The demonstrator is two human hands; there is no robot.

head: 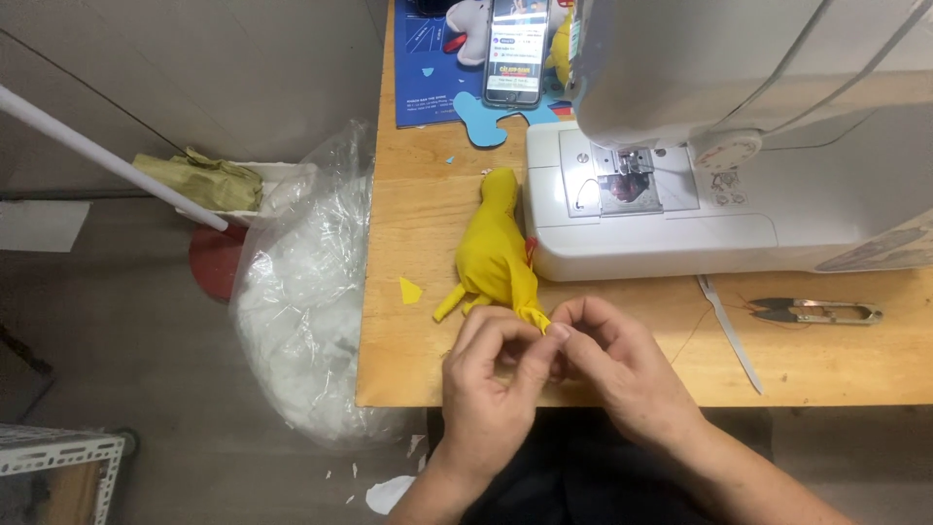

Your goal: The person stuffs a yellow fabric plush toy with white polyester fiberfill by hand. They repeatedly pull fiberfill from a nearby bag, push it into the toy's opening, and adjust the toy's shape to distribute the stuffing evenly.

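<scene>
Pinching one tip of a yellow fabric toy between fingertips of left hand and right hand, toy body stretching away on the wooden table, touching the white sewing machine, thread snips well apart.

There is a single view, from a camera worn on the person's head, looking steeply down at a wooden table from close above. The table's near edge runs across the lower part of the picture, with the floor showing wide at 9 o'clock. Both hands come in from 6 o'clock, near the lens and just below centre. A white sewing machine fills the 1 to 3 o'clock area, its top cut off by the upper edge. No second view shares the scene.
</scene>
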